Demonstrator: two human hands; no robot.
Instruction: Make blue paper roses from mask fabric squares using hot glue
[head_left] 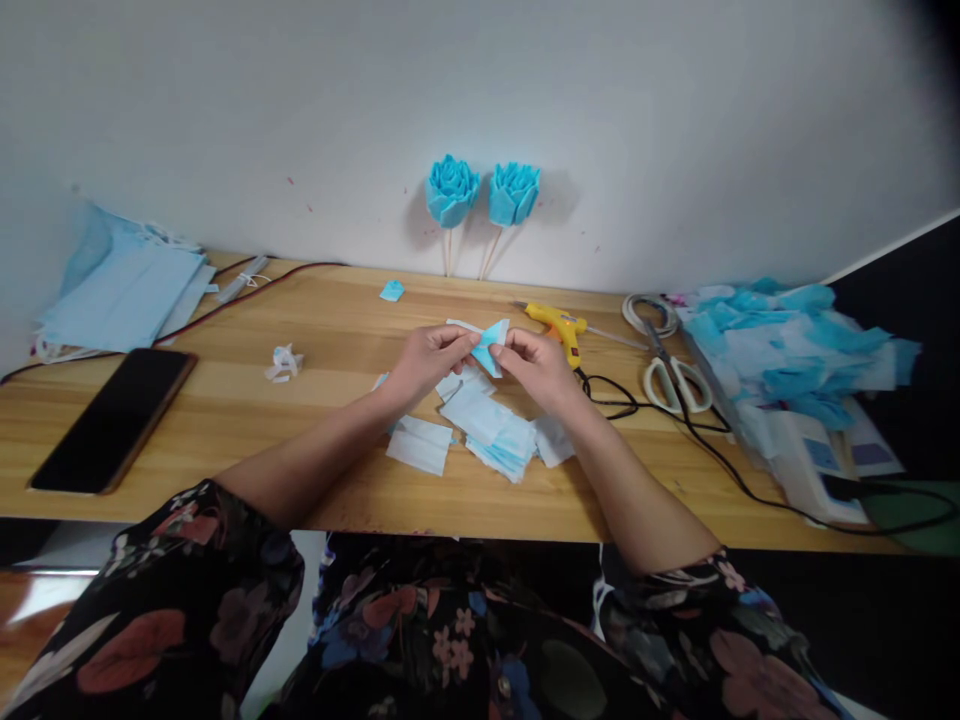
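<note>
Between my two hands is a small piece of blue and white mask fabric (490,350), partly folded. My left hand (439,358) pinches its left side, and my right hand (531,362) pinches its right side. Below them on the table lie several cut fabric squares (499,440), pale blue and white, in a loose pile. One separate square (420,445) is at the left of that pile. A folded blue petal (391,290) rests farther back. Two blue fabric flowers (453,190) on thin sticks lean against the wall.
A yellow glue gun (553,325) lies just beyond my right hand, its black cord (720,460) running right. Scissors (675,380) and a heaped box of fabric pieces (795,340) are at right. Face masks (124,285), a phone (112,420) and a white scrap (285,363) are at left.
</note>
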